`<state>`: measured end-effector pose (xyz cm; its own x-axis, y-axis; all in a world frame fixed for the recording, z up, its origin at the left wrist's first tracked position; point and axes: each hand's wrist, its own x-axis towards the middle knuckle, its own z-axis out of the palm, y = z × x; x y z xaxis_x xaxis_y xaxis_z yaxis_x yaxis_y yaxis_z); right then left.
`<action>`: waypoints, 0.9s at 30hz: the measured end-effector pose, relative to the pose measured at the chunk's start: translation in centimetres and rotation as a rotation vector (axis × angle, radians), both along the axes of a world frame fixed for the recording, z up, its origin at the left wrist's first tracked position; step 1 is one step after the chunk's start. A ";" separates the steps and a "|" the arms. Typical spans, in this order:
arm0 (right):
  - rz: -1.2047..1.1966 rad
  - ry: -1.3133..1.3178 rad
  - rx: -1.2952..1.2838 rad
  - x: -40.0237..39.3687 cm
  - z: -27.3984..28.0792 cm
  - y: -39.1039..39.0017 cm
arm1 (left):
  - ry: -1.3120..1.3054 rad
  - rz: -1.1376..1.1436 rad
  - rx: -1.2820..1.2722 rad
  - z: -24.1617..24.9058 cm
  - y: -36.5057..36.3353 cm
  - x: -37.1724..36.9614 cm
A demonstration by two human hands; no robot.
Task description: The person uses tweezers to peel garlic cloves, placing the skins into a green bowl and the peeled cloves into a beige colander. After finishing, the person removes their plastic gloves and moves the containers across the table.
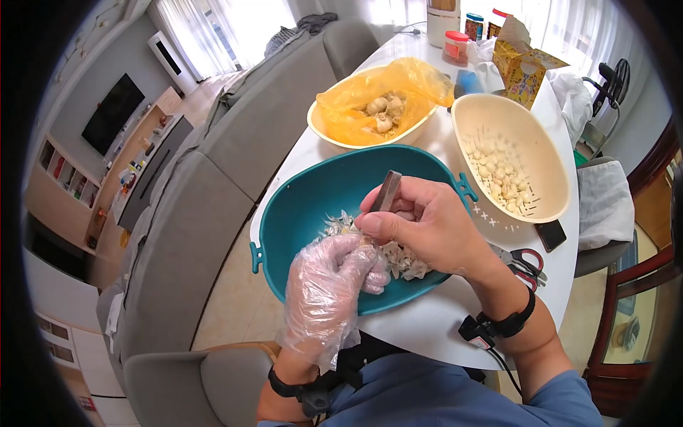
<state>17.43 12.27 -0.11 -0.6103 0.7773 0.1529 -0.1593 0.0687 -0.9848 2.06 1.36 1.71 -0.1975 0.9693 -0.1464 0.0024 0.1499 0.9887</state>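
Over the teal basin [299,192], my two hands meet with their fingertips close together. My left hand [331,274] wears a clear plastic glove, its fingers closed around what looks like a garlic clove [366,242], mostly hidden. My right hand [427,224] is bare and grips a flat grey metal tool [387,191] that points up from the fingers; its working end is hidden. White garlic skins [404,262] lie in the basin beneath the hands.
Behind the basin, a cream bowl [319,128] holds a yellow plastic bag [341,96] with garlic bulbs [384,114]. A cream colander [548,171] of peeled cloves [501,174] stands at right. Scissors [525,267] and a phone [550,235] lie nearby; a chair [178,384] is front left.
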 end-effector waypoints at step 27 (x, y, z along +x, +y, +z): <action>0.114 -0.010 0.109 0.7 0.4 0.6 | 0.059 -0.069 -0.044 0.5 0.1 -0.7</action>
